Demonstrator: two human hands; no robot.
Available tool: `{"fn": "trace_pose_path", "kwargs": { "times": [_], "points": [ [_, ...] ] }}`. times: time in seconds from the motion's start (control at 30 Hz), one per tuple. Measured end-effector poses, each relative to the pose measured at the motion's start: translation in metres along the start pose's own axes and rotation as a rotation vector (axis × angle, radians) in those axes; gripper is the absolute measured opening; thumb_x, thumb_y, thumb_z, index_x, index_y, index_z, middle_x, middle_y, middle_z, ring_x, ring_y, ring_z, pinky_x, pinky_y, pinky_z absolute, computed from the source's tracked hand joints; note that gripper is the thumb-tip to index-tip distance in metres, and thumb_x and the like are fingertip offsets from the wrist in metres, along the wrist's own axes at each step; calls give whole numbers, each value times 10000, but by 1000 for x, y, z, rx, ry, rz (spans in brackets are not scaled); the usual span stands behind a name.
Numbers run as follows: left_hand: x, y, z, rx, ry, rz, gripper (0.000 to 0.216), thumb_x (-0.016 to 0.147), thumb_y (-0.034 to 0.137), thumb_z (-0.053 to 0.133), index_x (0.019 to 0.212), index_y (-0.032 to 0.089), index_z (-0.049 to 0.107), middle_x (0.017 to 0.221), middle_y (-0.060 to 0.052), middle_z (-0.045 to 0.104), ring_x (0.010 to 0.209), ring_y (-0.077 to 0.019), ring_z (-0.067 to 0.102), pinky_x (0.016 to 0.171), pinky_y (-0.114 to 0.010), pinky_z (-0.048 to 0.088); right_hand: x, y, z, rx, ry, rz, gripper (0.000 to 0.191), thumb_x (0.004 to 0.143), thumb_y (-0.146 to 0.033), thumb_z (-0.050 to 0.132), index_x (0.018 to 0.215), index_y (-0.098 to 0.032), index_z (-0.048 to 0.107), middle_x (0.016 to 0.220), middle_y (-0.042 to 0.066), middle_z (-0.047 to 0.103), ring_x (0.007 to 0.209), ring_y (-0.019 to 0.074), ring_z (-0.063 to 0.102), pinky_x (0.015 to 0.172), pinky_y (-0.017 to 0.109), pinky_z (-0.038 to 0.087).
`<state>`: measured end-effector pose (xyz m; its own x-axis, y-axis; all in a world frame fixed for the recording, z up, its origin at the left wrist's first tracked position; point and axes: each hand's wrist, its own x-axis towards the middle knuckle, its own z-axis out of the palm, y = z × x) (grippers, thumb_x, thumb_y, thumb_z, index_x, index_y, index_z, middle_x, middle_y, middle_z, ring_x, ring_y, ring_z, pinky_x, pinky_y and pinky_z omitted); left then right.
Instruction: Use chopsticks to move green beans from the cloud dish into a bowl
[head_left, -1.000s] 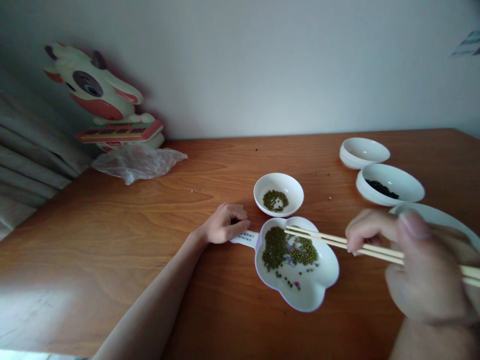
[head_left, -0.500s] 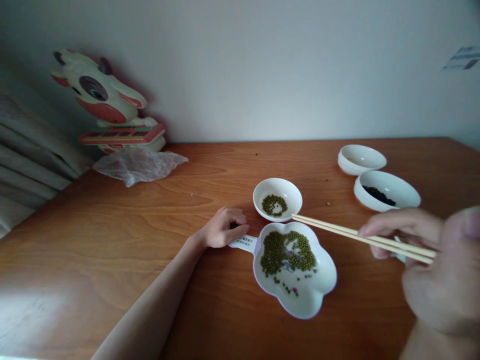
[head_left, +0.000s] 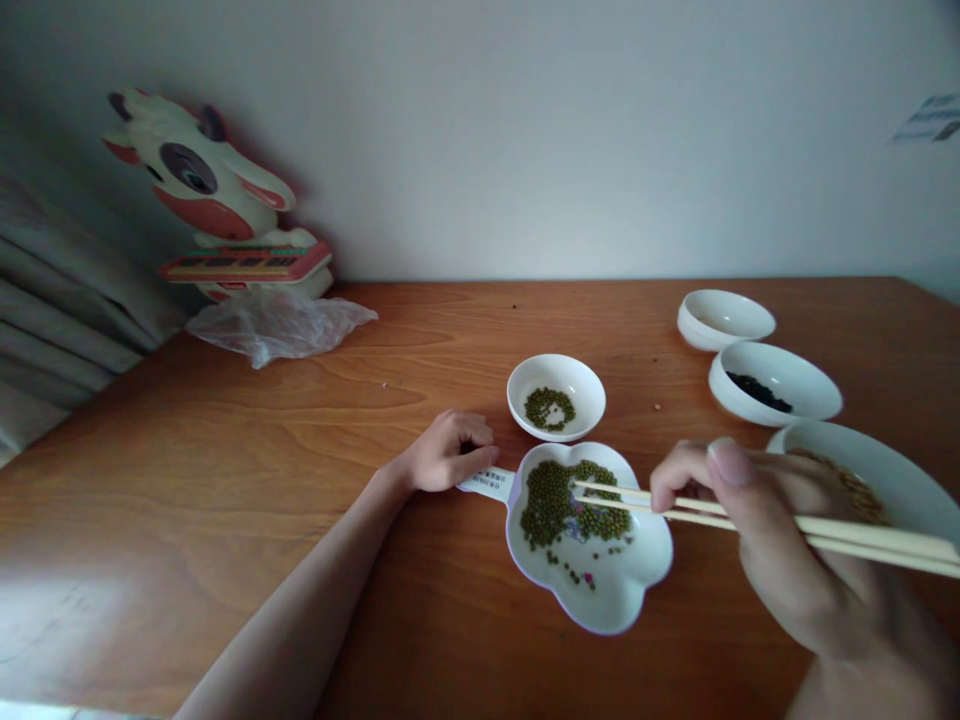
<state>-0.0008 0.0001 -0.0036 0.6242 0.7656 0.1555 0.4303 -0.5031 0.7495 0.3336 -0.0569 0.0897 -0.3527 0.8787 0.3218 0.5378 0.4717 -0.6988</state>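
Note:
My left hand point(head_left: 454, 452) is closed around the handle of a white flower-shaped dish point(head_left: 615, 600) with a lilac rim. Green mung beans point(head_left: 546, 505) cover much of the dish's left and upper part, over a printed picture. Held in my right hand point(head_left: 757, 530) is a pair of light wooden chopsticks point(head_left: 697, 512), their tips slightly apart over the beans. I cannot tell whether a bean is between the tips. Just behind the dish stands a small white bowl point(head_left: 517, 405) with a ring of mung beans on its bottom.
At right are a white bowl point(head_left: 731, 412) of dark pieces, another white bowl point(head_left: 697, 330) behind it, and a bowl point(head_left: 907, 470) of yellowish grains partly behind my right hand. A cow toy keyboard point(head_left: 247, 262) and a clear plastic bag point(head_left: 289, 325) sit back left.
My right hand has moved left, carrying the chopstick tips from the small bowl's rim down over the beans in the dish. The grain bowl has come into view. My left hand stays put.

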Motion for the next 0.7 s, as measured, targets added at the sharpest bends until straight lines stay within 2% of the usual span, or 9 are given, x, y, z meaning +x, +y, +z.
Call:
{"fn": "trace_pose_path", "kwargs": {
  "times": [0.13,0.3,0.7],
  "points": [
    [0,0,0,-8,1,-8,482,1009,318,541,563,173,432,584,1,494,612,-129,463,640,-308,345,2,-1,3,50,-52,17,479,1112,-485,388,804,-261,678,751,16,751,709,209,741,615,332,507],
    [0,1,0,-8,0,-7,474,1002,324,544,564,175,439,579,0,497,614,-131,465,647,-307,354,5,2,7,80,-44,67,513,1104,-521,400,772,-250,682,719,21,726,668,202,707,625,338,491],
    [1,1,0,-19,-13,-4,463,982,297,546,550,181,426,562,5,485,606,-136,454,640,-315,347,9,0,10,59,-29,6,527,1105,-465,416,723,-219,683,712,52,741,689,218,736,588,342,478]
  ]
}}
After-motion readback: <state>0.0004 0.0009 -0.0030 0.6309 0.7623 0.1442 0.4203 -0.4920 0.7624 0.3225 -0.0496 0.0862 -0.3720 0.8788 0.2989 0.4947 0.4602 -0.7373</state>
